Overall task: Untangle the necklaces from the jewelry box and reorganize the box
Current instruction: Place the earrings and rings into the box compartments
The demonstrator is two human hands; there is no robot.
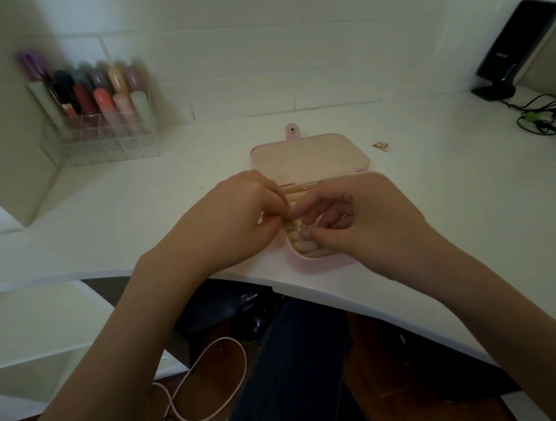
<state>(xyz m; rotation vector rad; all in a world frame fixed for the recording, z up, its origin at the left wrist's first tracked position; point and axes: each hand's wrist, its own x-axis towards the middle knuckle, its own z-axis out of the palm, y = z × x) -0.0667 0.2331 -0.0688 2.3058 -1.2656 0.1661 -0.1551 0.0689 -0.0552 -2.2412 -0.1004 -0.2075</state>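
Here both hands, left hand (237, 212) and right hand (365, 218), pinch a fine gold necklace (298, 226) over the open pink jewelry box (309, 156).

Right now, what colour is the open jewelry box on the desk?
Pale pink, lid and base alike; the jewelry box shows in the head view.

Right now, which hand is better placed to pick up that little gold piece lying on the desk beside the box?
The right hand, probably: the gold piece lies right of the open lid, on that hand's side; the left hand would cross the jewelry box.
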